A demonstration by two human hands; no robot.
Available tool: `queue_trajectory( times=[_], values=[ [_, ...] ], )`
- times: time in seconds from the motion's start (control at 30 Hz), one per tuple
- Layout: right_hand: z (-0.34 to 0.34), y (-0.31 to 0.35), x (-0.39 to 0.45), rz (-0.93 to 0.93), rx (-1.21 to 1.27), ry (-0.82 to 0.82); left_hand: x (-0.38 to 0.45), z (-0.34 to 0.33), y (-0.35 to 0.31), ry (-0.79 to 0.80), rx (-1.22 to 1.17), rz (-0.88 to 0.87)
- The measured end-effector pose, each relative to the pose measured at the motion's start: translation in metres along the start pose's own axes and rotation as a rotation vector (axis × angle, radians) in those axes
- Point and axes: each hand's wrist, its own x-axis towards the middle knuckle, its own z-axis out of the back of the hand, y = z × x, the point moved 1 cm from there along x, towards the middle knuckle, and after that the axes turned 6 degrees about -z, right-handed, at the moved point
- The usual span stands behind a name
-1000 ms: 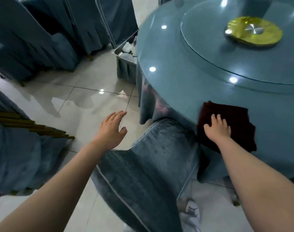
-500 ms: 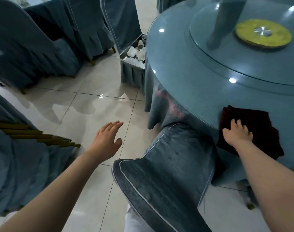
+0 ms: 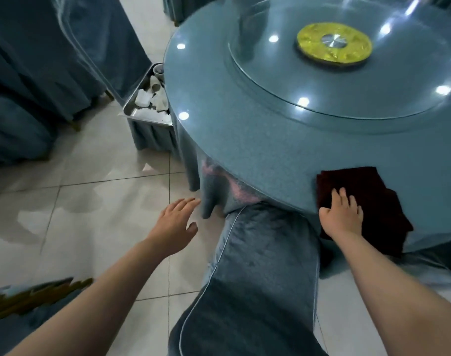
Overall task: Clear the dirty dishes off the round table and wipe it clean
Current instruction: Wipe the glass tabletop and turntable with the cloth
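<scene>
Head view: tiled dining room, round table (image 3: 245,140) under blue cloth and glass, a dark red cloth (image 3: 358,186) at its near edge.
The pale tile floor (image 3: 96,206) fills the left; the table's far and right sides run out of frame, and light glare blurs the glass turntable (image 3: 347,80) around its yellow hub (image 3: 333,47); a metal tray (image 3: 136,109) of white dishes (image 3: 147,98) sits beside the table, partly hidden behind its rim, the pieces too small to tell apart; the covered chair (image 3: 255,273) hides the table's skirt below; the right hand (image 3: 341,217) presses flat on the cloth, fingers spread, the cloth's lower part hanging over the edge; the left hand (image 3: 174,222) hovers open above the floor, holding nothing; compared with half a second ago the left hand is nearer the chair, and more of the tray shows.
</scene>
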Motion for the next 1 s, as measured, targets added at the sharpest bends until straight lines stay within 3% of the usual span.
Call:
queue_trajectory(
  times=[0.17,0.37,0.53,0.7,0.77,0.9,1.0],
  values=[
    [0.002,-0.020,0.012,0.063,-0.026,-0.006,0.048,-0.001,0.006,0.065,0.020,-0.087],
    [-0.003,-0.004,0.027,-0.102,-0.029,0.004,0.111,-0.002,0.018,0.114,0.013,-0.143],
    [-0.021,0.089,0.022,-0.081,0.012,-0.101,0.159,0.010,0.034,0.143,0.146,-0.274],
    [-0.031,0.231,0.012,0.029,0.073,-0.088,0.217,0.033,0.060,0.154,0.208,-0.294],
    [-0.033,0.260,0.008,0.036,0.088,-0.073,0.234,0.043,0.073,0.193,0.253,-0.318],
    [-0.033,0.240,0.006,0.019,0.084,-0.051,0.253,0.057,0.097,0.272,0.355,-0.445],
    [-0.034,0.201,0.000,-0.144,0.096,-0.073,0.261,0.061,0.103,0.275,0.360,-0.516]
  ],
)
